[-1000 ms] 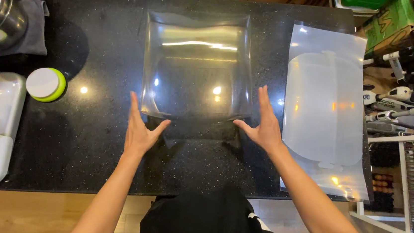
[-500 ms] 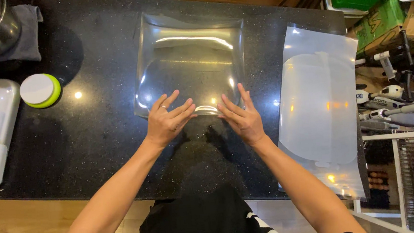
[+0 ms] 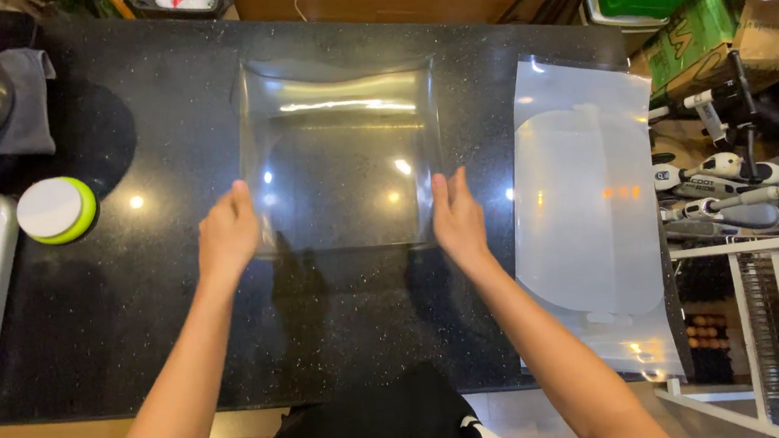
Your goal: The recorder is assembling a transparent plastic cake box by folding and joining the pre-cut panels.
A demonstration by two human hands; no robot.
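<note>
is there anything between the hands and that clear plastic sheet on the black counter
Nothing visible. The left hand presses the left edge of the clear plastic sheet and the right hand its right edge, both in direct contact. The white-and-green lid and the frosted sheet lie off to the sides.

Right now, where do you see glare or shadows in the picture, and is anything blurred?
Head view: a bright glare streak crosses the clear folded plastic sheet; small lamp reflections dot the black speckled stone counter; both the left hand and the right hand look sharp; dark reflections lie below them.
</note>
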